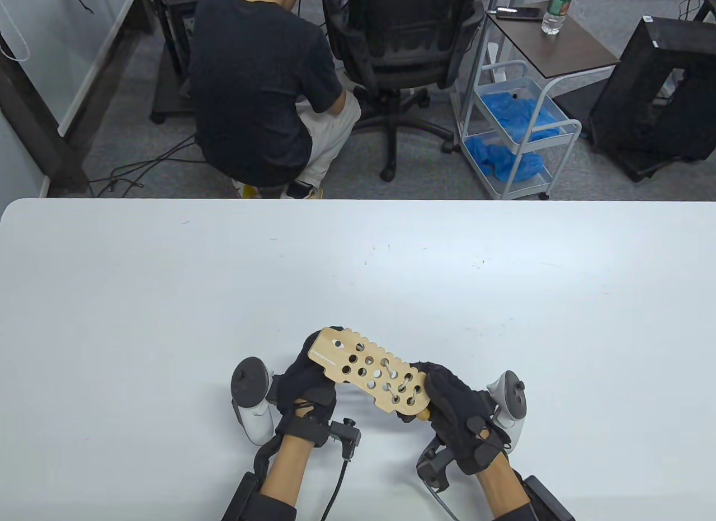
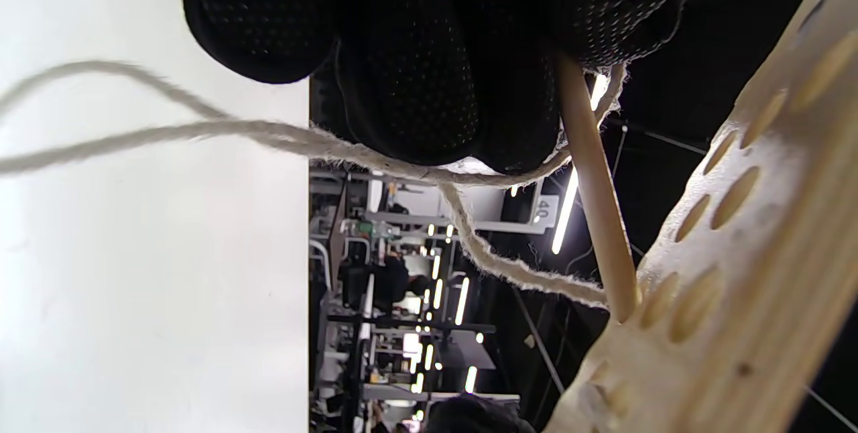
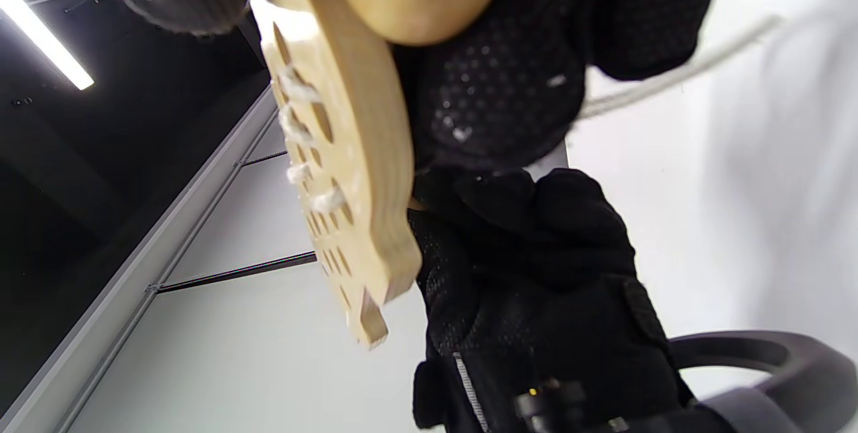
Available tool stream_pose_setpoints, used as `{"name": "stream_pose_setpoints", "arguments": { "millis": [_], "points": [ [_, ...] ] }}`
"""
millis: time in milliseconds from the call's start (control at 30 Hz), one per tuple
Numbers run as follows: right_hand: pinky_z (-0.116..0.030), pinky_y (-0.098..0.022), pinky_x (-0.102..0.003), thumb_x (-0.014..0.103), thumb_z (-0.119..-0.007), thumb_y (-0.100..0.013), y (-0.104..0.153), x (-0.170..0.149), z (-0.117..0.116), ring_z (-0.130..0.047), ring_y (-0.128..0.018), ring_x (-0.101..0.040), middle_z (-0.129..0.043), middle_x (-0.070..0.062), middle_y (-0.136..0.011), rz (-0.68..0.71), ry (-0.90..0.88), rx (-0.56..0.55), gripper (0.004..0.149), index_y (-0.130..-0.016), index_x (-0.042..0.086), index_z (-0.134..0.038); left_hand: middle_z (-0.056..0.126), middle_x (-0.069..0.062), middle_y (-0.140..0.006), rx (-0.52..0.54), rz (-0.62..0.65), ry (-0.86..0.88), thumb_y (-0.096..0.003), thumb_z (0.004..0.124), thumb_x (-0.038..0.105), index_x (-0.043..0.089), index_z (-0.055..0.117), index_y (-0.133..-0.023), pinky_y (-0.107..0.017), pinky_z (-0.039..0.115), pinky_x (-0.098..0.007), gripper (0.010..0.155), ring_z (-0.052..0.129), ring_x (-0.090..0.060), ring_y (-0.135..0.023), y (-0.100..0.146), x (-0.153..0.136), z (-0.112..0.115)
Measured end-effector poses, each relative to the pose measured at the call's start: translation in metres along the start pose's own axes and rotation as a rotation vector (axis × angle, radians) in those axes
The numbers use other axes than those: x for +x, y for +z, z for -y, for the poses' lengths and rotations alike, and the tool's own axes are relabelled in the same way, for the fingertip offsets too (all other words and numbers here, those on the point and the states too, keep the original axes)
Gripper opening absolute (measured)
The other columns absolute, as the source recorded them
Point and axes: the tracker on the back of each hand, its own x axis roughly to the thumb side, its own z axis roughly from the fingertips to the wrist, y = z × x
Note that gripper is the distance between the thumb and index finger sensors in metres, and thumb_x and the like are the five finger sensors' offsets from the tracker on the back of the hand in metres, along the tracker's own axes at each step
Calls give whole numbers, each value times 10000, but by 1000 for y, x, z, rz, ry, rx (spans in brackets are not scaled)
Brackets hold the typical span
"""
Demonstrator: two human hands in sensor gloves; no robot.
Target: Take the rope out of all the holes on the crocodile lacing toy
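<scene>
Black dotted-mesh gloves on both hands (image 1: 305, 384) (image 1: 456, 406); white-grey trackers (image 1: 251, 398) strapped behind; black wrist brackets, cables.

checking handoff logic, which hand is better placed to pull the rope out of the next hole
Left. Left hand already pinches the wooden needle and rope under the crocodile board; right hand just steadies its laced end.

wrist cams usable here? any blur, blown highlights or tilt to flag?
Left wrist view: turned sideways, white table overexposed, cream rope and pale wooden holed crocodile board fairly sharp. Right wrist view: rope and table smeared, ceiling strip light glaring, board edge readable.
</scene>
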Motion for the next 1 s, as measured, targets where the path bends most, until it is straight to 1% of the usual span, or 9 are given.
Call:
{"name": "stream_pose_setpoints", "arguments": {
  "millis": [100, 133, 233, 267, 300, 400, 700, 867, 1000],
  "points": [
    [-759, -463, -604, 409, -763, -442, 0, 1, 0, -996, -415, -314, -968, -188, -636, 2, -7, 3, 488, -810, 93, -817, 1024, 110, -721, -24, -10, 30, -493, 777, 420, 375, 755, -922, -492, 871, -389, 432, 1017, -86, -551, 0, -2, 2],
    [-760, -463, -603, 410, -763, -442, 0, 1, -1, -996, -415, -312, -969, -187, -636, 3, -3, 4, 488, -810, 95, -818, 1025, 108, -722, -37, -10, 35, -506, 742, 456, 376, 754, -924, -494, 872, -389, 425, 1017, -87, -552, -1, -2, 3],
    [-761, -462, -603, 410, -762, -442, 0, 1, -2, -998, -414, -311, -971, -184, -634, 6, -7, 16, 486, -809, 96, -819, 1028, 100, -729, -73, -16, 53, -502, 761, 388, 363, 757, -933, -496, 868, -401, 432, 1019, -89, -555, -2, -2, 5],
    [-761, -462, -603, 410, -761, -442, 0, 1, -2, -999, -413, -311, -972, -184, -633, 7, -9, 20, 487, -809, 96, -819, 1031, 98, -730, -84, -15, 39, -513, 729, 426, 361, 759, -936, -499, 866, -405, 429, 1020, -92, -558, -3, -2, 5],
    [-761, -463, -603, 410, -761, -442, 0, 1, -3, -999, -414, -310, -971, -184, -635, 9, -12, 23, 487, -810, 96, -818, 1033, 100, -732, -90, -15, 14, -506, 761, 375, 365, 764, -937, -503, 865, -406, 431, 1020, -93, -561, -2, -2, 6],
    [-762, -461, -603, 408, -761, -442, 0, 1, -3, -998, -413, -312, -971, -185, -634, 9, -20, 28, 487, -809, 95, -819, 1024, 101, -744, -100, -4, -33, -502, 771, 387, 396, 788, -927, -516, 853, -415, 425, 1008, -100, -580, -3, 0, 8],
    [-764, -459, -602, 406, -759, -441, 0, -1, -2, -1000, -412, -311, -971, -188, -632, -7, -7, 18, 487, -808, 91, -818, 936, 80, -856, -184, 36, -45, -491, 808, 432, 446, 825, -902, -598, 792, -462, 412, 939, -122, -679, 1, 5, 24],
    [-769, -454, -597, 406, -753, -443, 0, -2, 0, -1004, -405, -305, -977, -181, -624, -19, -45, 1, 487, -805, 85, -815, 910, 76, -908, -214, 60, 34, -511, 810, 358, 425, 807, -935, -635, 766, -491, 430, 924, -131, -733, 3, 7, 30],
    [-763, -465, -599, 402, -753, -448, 0, -2, 3, -1001, -414, -308, -973, -180, -632, -26, -143, -20, 488, -811, 82, -809, 871, 63, -989, -275, 99, 52, -519, 784, 290, 397, 764, -999, -661, 736, -529, 493, 897, -160, -812, 3, 10, 37]
  ]
}}
